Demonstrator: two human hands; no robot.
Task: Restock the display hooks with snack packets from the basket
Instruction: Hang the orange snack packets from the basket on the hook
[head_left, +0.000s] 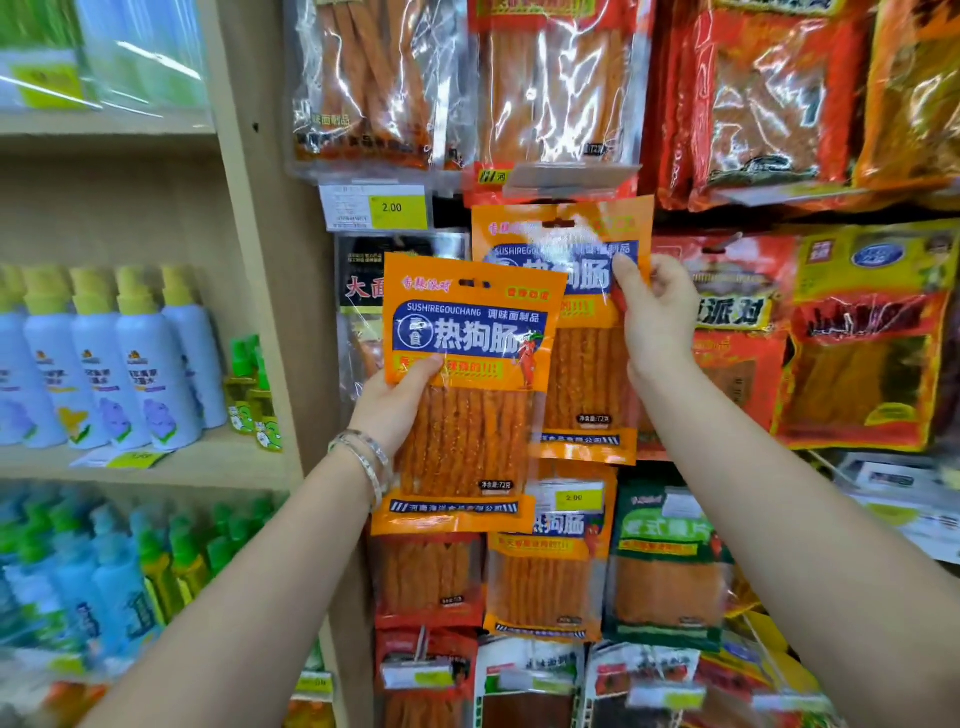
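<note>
My left hand grips an orange snack packet by its left edge, holding it upright in front of the display. Overlapping behind it to the right is a second identical orange packet, raised against the display wall; my right hand pinches its right edge near the top. Whether its hang hole sits on a hook I cannot tell. More of the same orange packets hang below. The basket is out of view.
Rows of snack packets hang all around: clear-wrapped sticks above, red and yellow packs to the right, a green pack lower down. A wooden shelf upright stands left, with spray bottles on shelves. A yellow price tag hangs above.
</note>
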